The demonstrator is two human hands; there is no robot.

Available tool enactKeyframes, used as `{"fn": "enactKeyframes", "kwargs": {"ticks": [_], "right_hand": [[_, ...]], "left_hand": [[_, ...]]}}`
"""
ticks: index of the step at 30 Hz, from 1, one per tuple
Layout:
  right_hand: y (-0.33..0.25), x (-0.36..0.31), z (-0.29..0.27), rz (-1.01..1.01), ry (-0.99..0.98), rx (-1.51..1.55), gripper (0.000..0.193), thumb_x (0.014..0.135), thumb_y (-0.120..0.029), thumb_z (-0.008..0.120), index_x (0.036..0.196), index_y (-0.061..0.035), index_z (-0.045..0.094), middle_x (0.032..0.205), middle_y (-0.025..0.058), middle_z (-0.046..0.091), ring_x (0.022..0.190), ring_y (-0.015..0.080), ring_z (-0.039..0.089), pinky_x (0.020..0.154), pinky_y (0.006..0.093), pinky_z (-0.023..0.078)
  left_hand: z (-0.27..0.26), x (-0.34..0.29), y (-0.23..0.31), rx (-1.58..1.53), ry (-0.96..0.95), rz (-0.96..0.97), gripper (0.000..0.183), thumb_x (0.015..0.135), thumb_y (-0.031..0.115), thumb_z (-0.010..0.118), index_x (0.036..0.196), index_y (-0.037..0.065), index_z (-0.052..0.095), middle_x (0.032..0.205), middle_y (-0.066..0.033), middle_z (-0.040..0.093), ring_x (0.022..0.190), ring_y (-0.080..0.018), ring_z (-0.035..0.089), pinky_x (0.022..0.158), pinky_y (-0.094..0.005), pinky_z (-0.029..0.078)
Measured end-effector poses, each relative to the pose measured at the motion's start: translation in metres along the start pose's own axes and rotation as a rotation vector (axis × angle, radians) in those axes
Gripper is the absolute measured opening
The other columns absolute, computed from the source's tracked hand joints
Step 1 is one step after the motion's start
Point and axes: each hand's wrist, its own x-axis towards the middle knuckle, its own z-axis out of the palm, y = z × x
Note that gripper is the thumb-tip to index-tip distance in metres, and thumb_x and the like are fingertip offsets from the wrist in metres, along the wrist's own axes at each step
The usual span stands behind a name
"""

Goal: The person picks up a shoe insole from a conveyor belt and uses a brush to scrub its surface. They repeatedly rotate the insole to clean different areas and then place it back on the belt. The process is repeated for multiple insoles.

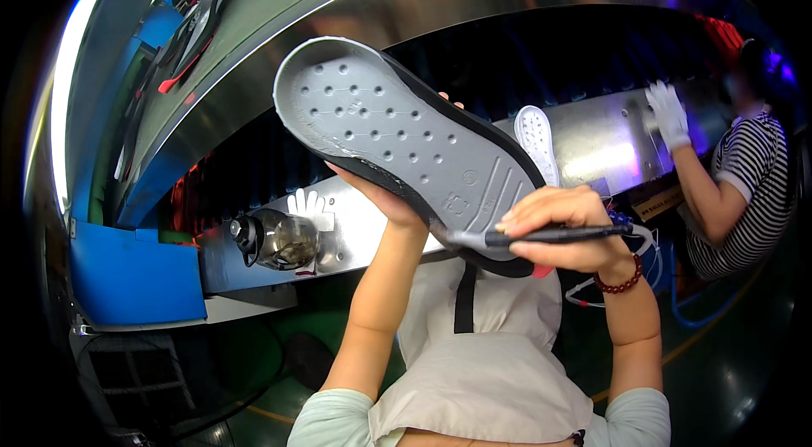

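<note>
One head-worn fisheye camera faces downward, close above the left hand (389, 200) and right hand (577, 207).

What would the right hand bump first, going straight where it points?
Probably the big grey dimpled shoe sole with a black rim; the right hand points toward it, gripping a slim black brush-like tool whose tip seems to touch it, though depth is unclear.

Shoe sole (385, 113): grey face toward the viewer, black rim, red at the toe | held up slantwise, rounded heel upper left, toe lower right | round dimples from the heel forward, bars across the forefoot | Brush (562, 235): slim black handle, nearly level, grey tip at the sole's lower-left rim
</note>
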Motion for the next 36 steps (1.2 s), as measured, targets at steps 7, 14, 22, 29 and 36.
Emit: {"fn": "enactKeyframes", "kwargs": {"ticks": [7, 14, 22, 29, 36], "right_hand": [[0.004, -0.013, -0.003, 0.166, 0.151, 0.107, 0.02, 0.062, 0.004, 0.066, 0.082, 0.0013, 0.063, 0.084, 0.0138, 0.062, 0.079, 0.0201, 0.06, 0.072, 0.0264, 0.047], [0.003, -0.025, -0.009, 0.191, 0.183, 0.371, 0.018, 0.063, 0.007, 0.065, 0.081, 0.0036, 0.062, 0.086, 0.0139, 0.061, 0.079, 0.0185, 0.059, 0.073, 0.026, 0.047], [0.02, -0.034, -0.014, 0.053, 0.018, 0.376, 0.02, 0.06, 0.003, 0.066, 0.081, 0.0004, 0.064, 0.084, 0.0124, 0.064, 0.09, 0.0224, 0.055, 0.087, 0.0334, 0.036], [0.032, -0.039, -0.002, 0.244, 0.337, 0.813, 0.018, 0.068, 0.008, 0.057, 0.086, 0.0053, 0.058, 0.091, 0.0187, 0.059, 0.087, 0.0254, 0.058, 0.081, 0.0327, 0.045], [0.015, -0.022, 0.034, 0.264, 0.421, 1.013, 0.016, 0.073, 0.006, 0.054, 0.088, 0.0034, 0.054, 0.093, 0.0193, 0.058, 0.09, 0.0233, 0.057, 0.082, 0.0333, 0.045]], "left_hand": [[-0.01, 0.003, 0.008, 0.222, 0.26, 0.062, 0.091, 0.07, 0.074, 0.022, 0.128, 0.004, 0.026, 0.122, -0.022, 0.038, 0.11, -0.0369, 0.037, 0.096, -0.0466, 0.026], [-0.022, 0.002, 0.022, 0.337, 0.386, 0.063, 0.091, 0.07, 0.074, 0.021, 0.129, 0.004, 0.024, 0.123, -0.023, 0.035, 0.11, -0.038, 0.037, 0.096, -0.0474, 0.026], [-0.022, 0.011, 0.029, 0.42, 0.362, 0.058, 0.089, 0.072, 0.072, 0.019, 0.13, 0.005, 0.023, 0.125, -0.0203, 0.034, 0.113, -0.0362, 0.036, 0.097, -0.0457, 0.025], [0.015, 0.009, 0.027, -0.072, 0.069, -0.126, 0.077, 0.078, 0.065, 0.028, 0.124, 0.004, 0.034, 0.12, -0.0097, 0.042, 0.106, -0.0231, 0.043, 0.094, -0.0345, 0.032], [0.014, -0.066, -0.009, 0.419, 0.189, -0.021, 0.097, 0.064, 0.078, 0.032, 0.129, 0.006, 0.026, 0.128, -0.0169, 0.033, 0.112, -0.0301, 0.039, 0.093, -0.043, 0.034]]}}
